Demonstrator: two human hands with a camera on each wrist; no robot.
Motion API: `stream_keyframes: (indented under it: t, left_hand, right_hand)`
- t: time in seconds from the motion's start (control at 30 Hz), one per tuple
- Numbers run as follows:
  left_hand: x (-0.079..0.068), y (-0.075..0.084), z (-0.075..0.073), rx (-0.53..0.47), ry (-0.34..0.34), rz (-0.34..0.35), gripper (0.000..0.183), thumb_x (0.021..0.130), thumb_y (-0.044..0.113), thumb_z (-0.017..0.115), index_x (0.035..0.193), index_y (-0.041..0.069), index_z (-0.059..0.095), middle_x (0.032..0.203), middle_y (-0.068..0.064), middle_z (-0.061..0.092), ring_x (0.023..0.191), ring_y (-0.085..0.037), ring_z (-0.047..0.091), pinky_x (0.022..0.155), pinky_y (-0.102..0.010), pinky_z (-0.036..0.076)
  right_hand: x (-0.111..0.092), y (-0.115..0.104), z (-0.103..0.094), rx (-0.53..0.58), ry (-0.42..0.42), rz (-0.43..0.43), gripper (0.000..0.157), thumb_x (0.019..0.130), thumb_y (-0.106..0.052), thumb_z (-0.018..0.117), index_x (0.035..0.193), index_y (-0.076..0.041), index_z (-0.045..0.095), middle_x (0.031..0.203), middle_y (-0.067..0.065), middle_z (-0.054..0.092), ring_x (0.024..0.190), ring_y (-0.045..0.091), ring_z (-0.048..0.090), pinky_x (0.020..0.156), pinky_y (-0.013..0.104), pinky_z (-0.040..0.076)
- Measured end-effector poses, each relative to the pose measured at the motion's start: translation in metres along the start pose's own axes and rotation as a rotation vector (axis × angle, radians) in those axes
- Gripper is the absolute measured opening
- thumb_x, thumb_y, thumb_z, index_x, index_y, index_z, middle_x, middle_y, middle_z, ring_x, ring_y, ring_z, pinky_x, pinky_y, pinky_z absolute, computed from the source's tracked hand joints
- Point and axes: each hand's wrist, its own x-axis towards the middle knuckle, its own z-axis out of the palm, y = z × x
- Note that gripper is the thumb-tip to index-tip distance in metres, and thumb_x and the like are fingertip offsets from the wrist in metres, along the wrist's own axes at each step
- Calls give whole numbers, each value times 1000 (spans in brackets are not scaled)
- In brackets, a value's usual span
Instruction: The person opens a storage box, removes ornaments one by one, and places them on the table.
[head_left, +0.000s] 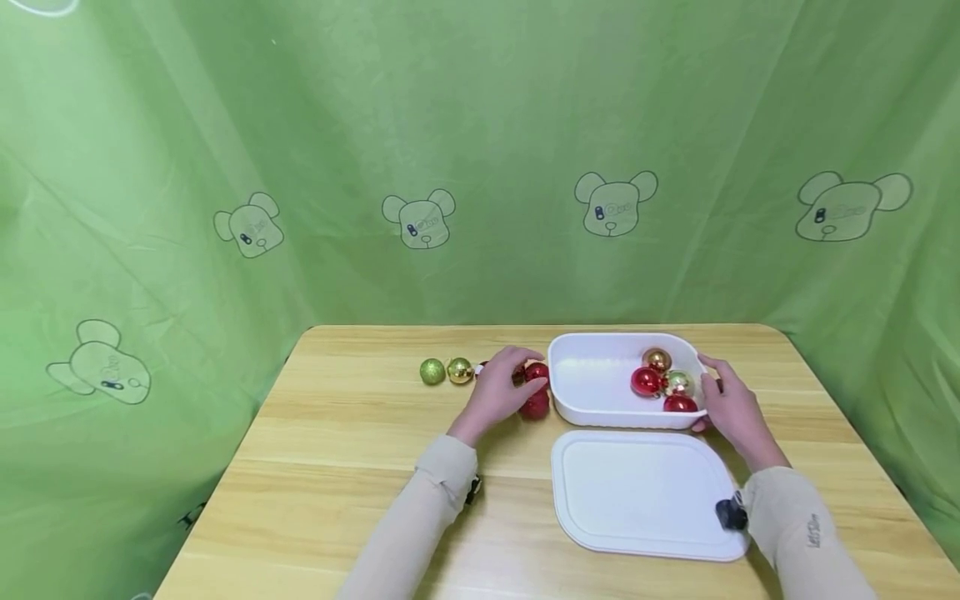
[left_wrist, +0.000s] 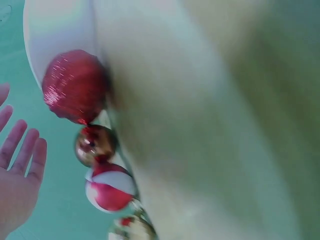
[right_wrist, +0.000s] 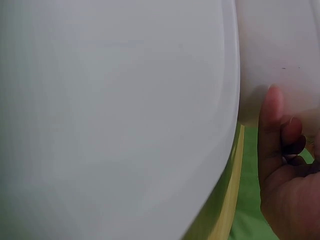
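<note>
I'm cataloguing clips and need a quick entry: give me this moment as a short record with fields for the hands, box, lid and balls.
left hand: open beside the red balls; contact unclear
right hand: grips the right end of the white box
box contents: four balls visible, grouped toward the right end
lid: off, flat on the table, nearer the person than the box
farthest left: green ball, then gold ball

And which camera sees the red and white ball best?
The left wrist view: the red and white ball is up close, its white band showing. In the head view, the left hand hides most of it; only a bit peeks out. The right wrist view doesn't show it.
</note>
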Motion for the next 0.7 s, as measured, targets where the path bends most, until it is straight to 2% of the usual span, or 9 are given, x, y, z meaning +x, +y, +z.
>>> stream_keyframes:
  t: [0.2,0.33,0.43,0.7]
  left_hand:
    - [17,19,12,30,4,70,32,100,29,71,131,22,67,135,2,66,130,-17,59,112,-34,49]
    - [28,31,27,39,-13,122,32,101,28,69,133,22,66,136,3,65,128,-15,59,108,-29,51]
    - [35,43,40,65,-58,148,34,101,27,68,135,22,65,138,3,64,130,-13,59,109,-24,49]
    - [56,76,76,163,-193,191,42,101,28,69,141,22,61,142,3,61,134,-12,57,116,-21,42]
  right_hand:
    - [0,-1,-1,7,-4,1,57,113,-33,28,166,-14,19,104,31,57,57,27,67,53,40,62]
    - [0,-4,0,13,-13,4,57,113,-33,28,166,-15,18,104,30,55,60,26,66,55,39,63]
    - [0,-6,0,16,-19,9,57,113,-32,28,166,-14,18,104,29,54,61,26,65,55,40,63]
    - [-5,-6,-4,31,-19,31,56,114,-31,29,166,-14,17,107,33,54,61,26,64,56,40,63]
